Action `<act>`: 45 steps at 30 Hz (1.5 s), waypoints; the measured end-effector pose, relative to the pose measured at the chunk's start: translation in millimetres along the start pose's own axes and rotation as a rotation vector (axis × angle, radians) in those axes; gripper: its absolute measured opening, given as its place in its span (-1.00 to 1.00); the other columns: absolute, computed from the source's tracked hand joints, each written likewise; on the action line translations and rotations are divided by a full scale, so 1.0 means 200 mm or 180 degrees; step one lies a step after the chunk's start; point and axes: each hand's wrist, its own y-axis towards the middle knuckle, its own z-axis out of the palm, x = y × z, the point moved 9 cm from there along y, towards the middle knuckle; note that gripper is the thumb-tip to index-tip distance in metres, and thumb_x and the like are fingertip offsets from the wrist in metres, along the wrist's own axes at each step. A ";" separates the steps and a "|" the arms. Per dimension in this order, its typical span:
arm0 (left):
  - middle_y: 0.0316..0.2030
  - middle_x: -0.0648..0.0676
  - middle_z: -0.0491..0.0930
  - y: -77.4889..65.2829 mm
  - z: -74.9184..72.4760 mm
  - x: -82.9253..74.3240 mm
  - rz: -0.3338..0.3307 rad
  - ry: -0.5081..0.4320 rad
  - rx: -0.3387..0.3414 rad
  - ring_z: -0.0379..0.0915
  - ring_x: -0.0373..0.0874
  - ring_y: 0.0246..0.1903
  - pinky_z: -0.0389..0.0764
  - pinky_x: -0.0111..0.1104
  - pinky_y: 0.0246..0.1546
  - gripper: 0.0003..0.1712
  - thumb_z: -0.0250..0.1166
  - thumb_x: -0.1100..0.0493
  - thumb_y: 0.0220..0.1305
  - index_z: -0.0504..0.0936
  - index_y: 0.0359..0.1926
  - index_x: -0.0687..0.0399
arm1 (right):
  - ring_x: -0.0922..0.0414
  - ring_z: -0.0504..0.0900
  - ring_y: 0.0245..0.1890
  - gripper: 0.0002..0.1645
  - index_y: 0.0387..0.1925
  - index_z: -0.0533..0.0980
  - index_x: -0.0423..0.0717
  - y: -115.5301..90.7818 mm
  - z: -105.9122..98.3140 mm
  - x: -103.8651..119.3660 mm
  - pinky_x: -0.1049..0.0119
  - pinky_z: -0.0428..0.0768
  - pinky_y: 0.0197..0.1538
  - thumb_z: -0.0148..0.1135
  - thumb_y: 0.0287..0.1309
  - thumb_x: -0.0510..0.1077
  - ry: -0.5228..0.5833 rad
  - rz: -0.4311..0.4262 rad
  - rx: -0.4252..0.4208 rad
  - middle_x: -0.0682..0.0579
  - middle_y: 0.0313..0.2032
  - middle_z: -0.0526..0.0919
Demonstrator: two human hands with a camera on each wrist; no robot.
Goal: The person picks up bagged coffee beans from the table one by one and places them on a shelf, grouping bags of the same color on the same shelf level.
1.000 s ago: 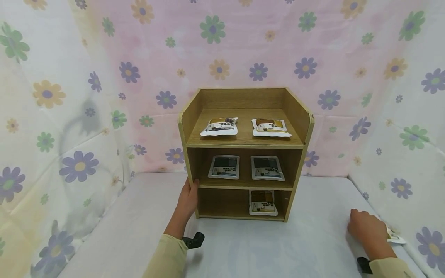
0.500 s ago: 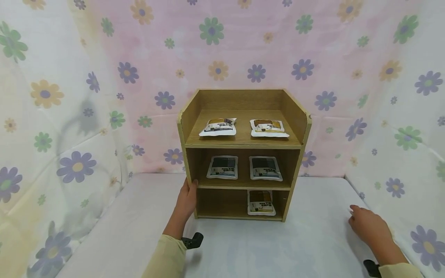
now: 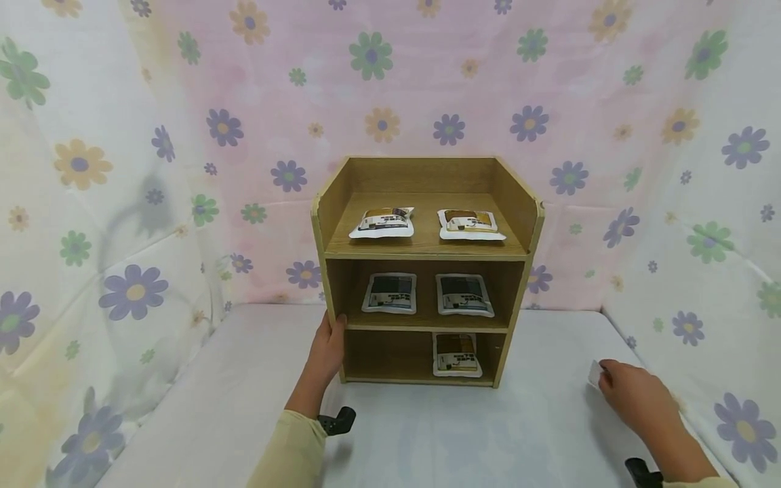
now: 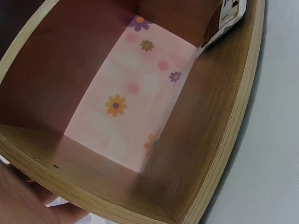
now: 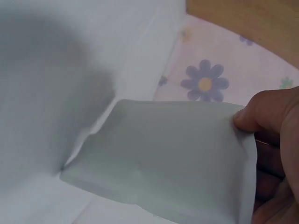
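Note:
My left hand (image 3: 326,349) grips the left side panel of a small wooden shelf (image 3: 421,257), thumb at its front edge. Off to the right, my right hand (image 3: 641,400) pinches a flat pouch (image 5: 163,154) by one edge, its plain pale back showing in the right wrist view. Only a white corner of it shows in the head view. Two white pouches with brown and gold labels, one left (image 3: 382,224) and one right (image 3: 470,225), lie on the top tier. A dark-labelled pair, left pouch (image 3: 390,293) and right pouch (image 3: 465,295), leans in the middle.
In the bottom tier a brown-labelled pouch (image 3: 457,356) leans on the right side. The shelf stands on a white-covered table (image 3: 439,434). Flowered cloth (image 3: 256,135) hangs behind and along both sides, close to my right hand.
My right hand has moved slightly left, and a white corner of the pouch now shows beyond its fingers. The left hand keeps its hold on the shelf; the head view has shifted slightly.

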 end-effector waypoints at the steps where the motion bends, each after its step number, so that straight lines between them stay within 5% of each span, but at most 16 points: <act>1: 0.43 0.29 0.15 0.00 0.00 0.00 -0.0003 0.0011 -0.0001 0.12 0.27 0.39 0.15 0.19 0.34 -0.29 -0.29 -0.20 0.51 -0.04 0.52 0.02 | -0.16 0.67 -0.39 -0.70 -0.17 0.57 -0.44 -0.01 -0.01 0.02 -0.08 0.59 -0.29 0.21 0.10 -0.27 0.0014 -0.0041 -0.0045 -0.30 -0.32 0.70; 15: 0.40 0.29 0.19 0.01 -0.01 -0.01 -0.0010 0.0009 -0.0001 0.18 0.26 0.36 0.18 0.18 0.33 -0.30 -0.28 -0.20 0.51 -0.03 0.51 0.01 | -0.20 0.69 -0.36 -0.74 -0.15 0.60 -0.40 -0.05 -0.12 0.27 -0.08 0.61 -0.32 0.22 0.12 -0.31 0.0260 -0.0482 -0.0474 -0.29 -0.29 0.71; 28: 0.42 0.26 0.18 0.01 0.00 0.00 -0.0106 -0.0035 0.0045 0.19 0.27 0.36 0.20 0.21 0.31 -0.26 -0.29 -0.26 0.49 -0.07 0.52 -0.04 | -0.12 0.72 -0.32 -0.75 -0.14 0.63 -0.30 -0.08 -0.17 0.48 -0.06 0.64 -0.26 0.25 0.14 -0.27 0.0350 -0.0587 -0.0398 -0.20 -0.27 0.74; 45: 0.42 0.28 0.16 0.01 0.00 0.01 0.0023 -0.0030 0.0016 0.15 0.26 0.38 0.18 0.17 0.34 -0.28 -0.29 -0.21 0.51 -0.05 0.52 0.02 | -0.05 0.73 -0.24 -0.75 -0.10 0.64 -0.24 -0.09 -0.13 0.73 0.02 0.67 -0.16 0.27 0.17 -0.24 0.0465 -0.0632 -0.0057 -0.10 -0.22 0.76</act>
